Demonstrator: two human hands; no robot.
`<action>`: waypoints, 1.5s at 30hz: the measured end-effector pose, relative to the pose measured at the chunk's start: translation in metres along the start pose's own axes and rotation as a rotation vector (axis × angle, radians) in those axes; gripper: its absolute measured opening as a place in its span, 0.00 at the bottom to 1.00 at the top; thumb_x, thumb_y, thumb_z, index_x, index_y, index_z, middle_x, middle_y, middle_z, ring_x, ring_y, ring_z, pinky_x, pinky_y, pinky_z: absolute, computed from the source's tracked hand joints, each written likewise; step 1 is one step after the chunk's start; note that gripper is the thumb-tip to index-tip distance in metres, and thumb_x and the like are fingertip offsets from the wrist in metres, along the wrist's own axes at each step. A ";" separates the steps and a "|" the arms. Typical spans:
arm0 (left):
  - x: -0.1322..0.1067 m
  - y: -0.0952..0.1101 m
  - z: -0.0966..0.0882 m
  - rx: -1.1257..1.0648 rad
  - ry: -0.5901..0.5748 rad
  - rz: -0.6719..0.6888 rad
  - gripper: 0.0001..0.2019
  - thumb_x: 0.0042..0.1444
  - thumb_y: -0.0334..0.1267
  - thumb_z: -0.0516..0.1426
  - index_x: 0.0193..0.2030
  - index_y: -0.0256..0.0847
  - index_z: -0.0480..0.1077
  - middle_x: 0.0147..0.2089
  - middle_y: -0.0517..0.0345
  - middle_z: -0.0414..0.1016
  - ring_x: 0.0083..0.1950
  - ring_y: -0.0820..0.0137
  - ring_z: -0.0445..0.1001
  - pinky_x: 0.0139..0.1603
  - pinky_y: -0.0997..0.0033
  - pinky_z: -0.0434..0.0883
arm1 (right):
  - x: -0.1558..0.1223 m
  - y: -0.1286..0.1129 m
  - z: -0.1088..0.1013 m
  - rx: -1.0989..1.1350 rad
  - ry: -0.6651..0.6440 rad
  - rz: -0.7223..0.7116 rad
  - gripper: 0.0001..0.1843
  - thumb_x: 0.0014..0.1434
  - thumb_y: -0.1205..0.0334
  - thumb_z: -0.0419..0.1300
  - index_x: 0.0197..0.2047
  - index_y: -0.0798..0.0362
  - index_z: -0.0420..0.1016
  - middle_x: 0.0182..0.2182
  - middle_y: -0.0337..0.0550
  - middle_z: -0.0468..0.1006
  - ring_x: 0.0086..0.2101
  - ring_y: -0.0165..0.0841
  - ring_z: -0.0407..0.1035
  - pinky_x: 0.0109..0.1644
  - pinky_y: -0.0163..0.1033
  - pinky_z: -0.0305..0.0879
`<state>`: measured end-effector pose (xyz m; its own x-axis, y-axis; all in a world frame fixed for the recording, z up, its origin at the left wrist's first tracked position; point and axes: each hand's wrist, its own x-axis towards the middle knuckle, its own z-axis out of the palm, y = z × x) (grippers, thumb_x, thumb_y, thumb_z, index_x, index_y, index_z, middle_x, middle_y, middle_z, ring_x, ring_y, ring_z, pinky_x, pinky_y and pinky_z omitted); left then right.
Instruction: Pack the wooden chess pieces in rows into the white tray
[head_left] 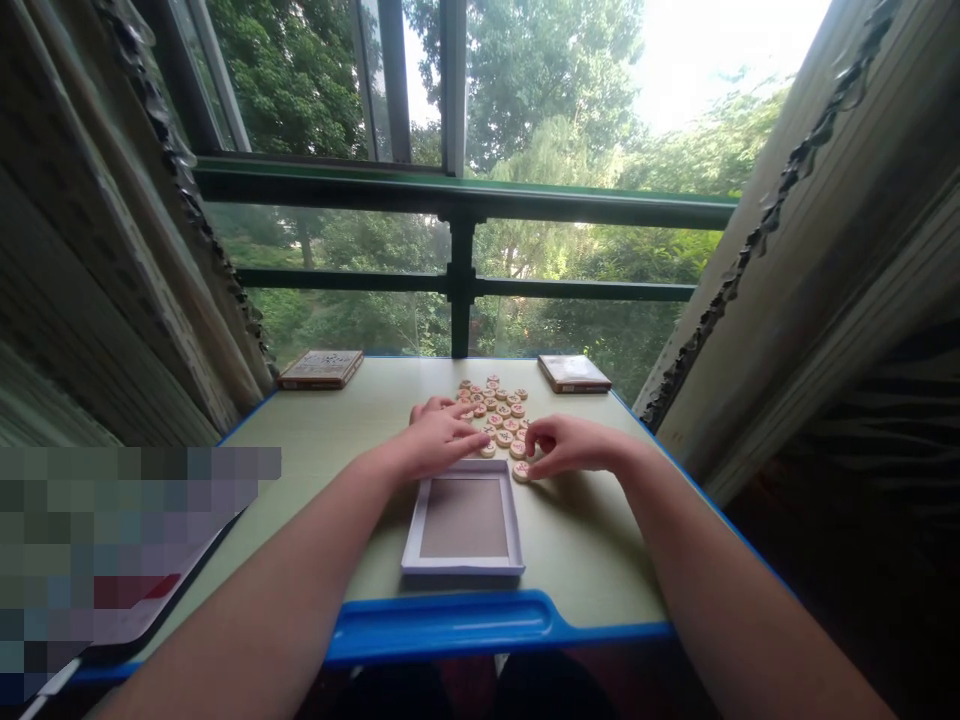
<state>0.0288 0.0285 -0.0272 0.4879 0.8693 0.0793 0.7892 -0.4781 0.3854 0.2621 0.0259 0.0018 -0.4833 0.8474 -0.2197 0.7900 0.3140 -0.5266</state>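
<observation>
Several round wooden Chinese chess pieces (504, 438) with red and dark characters lie in a loose cluster on the table. My left hand (439, 435) reaches over the cluster's left side, fingers stretched and apart, its fingertips at the nearest pieces. On the right, my right hand (570, 445) is curved, with a gap between thumb and index finger. Its thumb tip is at a single chess piece (520, 472) at the near edge of the cluster. Just in front of the pieces lies a shallow white cardboard box tray (409, 540) with nothing inside.
Two flat boxes stand at the far corners: a left box (321, 368) and a right box (574, 373). The pale table (600, 560) has a blue rim and a blue pencil groove (450, 622) in front. Curtains hang at both sides, and a railing crosses the window behind.
</observation>
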 end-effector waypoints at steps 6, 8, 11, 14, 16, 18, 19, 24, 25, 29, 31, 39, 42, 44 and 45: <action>0.008 -0.012 0.003 -0.015 0.222 -0.053 0.22 0.59 0.52 0.42 0.45 0.50 0.74 0.56 0.61 0.70 0.58 0.56 0.59 0.57 0.55 0.54 | 0.006 0.001 0.004 0.053 0.009 -0.023 0.19 0.43 0.48 0.64 0.32 0.54 0.73 0.22 0.33 0.64 0.24 0.25 0.55 0.26 0.32 0.49; 0.010 -0.015 0.003 -0.051 0.213 -0.049 0.24 0.59 0.52 0.40 0.43 0.47 0.75 0.50 0.58 0.74 0.52 0.59 0.66 0.53 0.60 0.58 | 0.009 0.002 0.006 0.053 0.081 -0.057 0.17 0.48 0.50 0.61 0.33 0.55 0.73 0.24 0.36 0.66 0.26 0.27 0.58 0.27 0.32 0.52; 0.011 -0.019 0.004 -0.096 0.184 -0.040 0.28 0.60 0.53 0.37 0.37 0.42 0.75 0.41 0.54 0.77 0.45 0.61 0.71 0.48 0.64 0.62 | 0.017 0.005 0.011 -0.065 0.350 -0.128 0.15 0.54 0.53 0.57 0.38 0.55 0.75 0.34 0.44 0.72 0.37 0.33 0.63 0.39 0.36 0.59; 0.014 -0.023 0.007 -0.123 0.210 -0.035 0.31 0.59 0.55 0.36 0.34 0.41 0.75 0.39 0.52 0.78 0.45 0.61 0.71 0.48 0.65 0.63 | 0.027 0.012 0.020 -0.229 0.502 -0.147 0.17 0.58 0.54 0.54 0.46 0.52 0.74 0.47 0.48 0.71 0.48 0.38 0.60 0.53 0.42 0.54; 0.016 -0.025 0.010 -0.155 0.216 -0.033 0.31 0.59 0.56 0.35 0.34 0.41 0.75 0.39 0.52 0.78 0.45 0.61 0.72 0.49 0.65 0.63 | 0.031 0.014 0.024 -0.294 0.459 -0.159 0.18 0.61 0.55 0.49 0.49 0.52 0.72 0.50 0.47 0.71 0.50 0.38 0.60 0.56 0.44 0.51; 0.017 -0.027 0.012 -0.195 0.225 -0.041 0.31 0.59 0.56 0.36 0.35 0.42 0.76 0.39 0.53 0.78 0.46 0.62 0.72 0.50 0.67 0.63 | 0.033 0.015 0.027 -0.327 0.410 -0.182 0.19 0.63 0.57 0.46 0.50 0.51 0.72 0.51 0.46 0.71 0.51 0.36 0.60 0.57 0.44 0.49; 0.017 -0.027 0.012 -0.209 0.231 -0.047 0.30 0.59 0.56 0.37 0.35 0.42 0.76 0.39 0.53 0.78 0.46 0.62 0.72 0.51 0.67 0.63 | 0.034 0.014 0.028 -0.337 0.405 -0.187 0.19 0.63 0.57 0.45 0.49 0.51 0.73 0.51 0.46 0.71 0.51 0.36 0.60 0.57 0.44 0.49; 0.020 -0.028 0.013 -0.209 0.277 -0.019 0.30 0.58 0.56 0.38 0.36 0.43 0.76 0.42 0.55 0.78 0.49 0.63 0.71 0.54 0.68 0.63 | 0.038 0.011 0.034 -0.350 0.441 -0.179 0.21 0.62 0.56 0.47 0.54 0.51 0.69 0.55 0.46 0.68 0.54 0.37 0.59 0.58 0.45 0.49; 0.021 -0.028 0.013 -0.202 0.280 -0.005 0.30 0.58 0.56 0.38 0.36 0.43 0.76 0.43 0.55 0.78 0.50 0.63 0.71 0.54 0.67 0.62 | 0.039 0.011 0.034 -0.344 0.436 -0.193 0.21 0.62 0.56 0.47 0.54 0.50 0.69 0.55 0.45 0.67 0.54 0.37 0.59 0.58 0.45 0.49; 0.023 -0.030 0.016 -0.160 0.268 0.013 0.28 0.59 0.55 0.38 0.40 0.45 0.76 0.51 0.57 0.74 0.58 0.62 0.64 0.61 0.63 0.56 | 0.040 0.009 0.034 -0.325 0.439 -0.243 0.18 0.62 0.57 0.47 0.48 0.50 0.73 0.50 0.43 0.73 0.50 0.35 0.63 0.57 0.45 0.51; 0.024 -0.030 0.018 -0.201 0.258 -0.012 0.28 0.58 0.56 0.39 0.44 0.45 0.75 0.56 0.59 0.70 0.63 0.61 0.58 0.64 0.61 0.52 | 0.039 0.009 0.032 -0.310 0.466 -0.217 0.18 0.61 0.57 0.48 0.47 0.51 0.74 0.48 0.44 0.74 0.49 0.36 0.63 0.56 0.44 0.54; 0.026 -0.032 0.015 -0.550 0.242 -0.180 0.38 0.52 0.66 0.37 0.43 0.37 0.75 0.52 0.47 0.73 0.55 0.59 0.68 0.57 0.64 0.62 | 0.047 0.021 0.035 -0.253 0.558 -0.088 0.22 0.62 0.56 0.46 0.54 0.53 0.69 0.55 0.49 0.66 0.56 0.39 0.57 0.60 0.45 0.51; 0.024 -0.035 0.011 -0.598 0.319 -0.217 0.38 0.53 0.65 0.38 0.43 0.34 0.75 0.52 0.44 0.73 0.55 0.59 0.68 0.57 0.64 0.61 | 0.046 0.023 0.033 -0.254 0.653 0.020 0.21 0.60 0.57 0.49 0.54 0.52 0.69 0.58 0.50 0.62 0.58 0.42 0.52 0.61 0.48 0.49; 0.024 -0.037 0.011 -0.604 0.308 -0.232 0.37 0.53 0.64 0.39 0.42 0.33 0.75 0.51 0.44 0.74 0.54 0.59 0.69 0.56 0.65 0.62 | 0.044 0.022 0.030 -0.249 0.694 0.097 0.19 0.58 0.59 0.51 0.51 0.52 0.72 0.55 0.51 0.64 0.56 0.43 0.54 0.60 0.48 0.50; 0.024 -0.039 0.011 -0.607 0.299 -0.245 0.36 0.54 0.63 0.39 0.42 0.33 0.75 0.50 0.44 0.74 0.53 0.60 0.70 0.55 0.64 0.63 | 0.043 0.022 0.029 -0.239 0.699 0.124 0.18 0.57 0.61 0.52 0.48 0.53 0.74 0.52 0.52 0.66 0.54 0.43 0.57 0.59 0.47 0.52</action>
<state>0.0143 0.0667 -0.0502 0.1318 0.9814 0.1398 0.4743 -0.1863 0.8604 0.2477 0.0574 -0.0428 -0.0956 0.9320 0.3495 0.9220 0.2153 -0.3219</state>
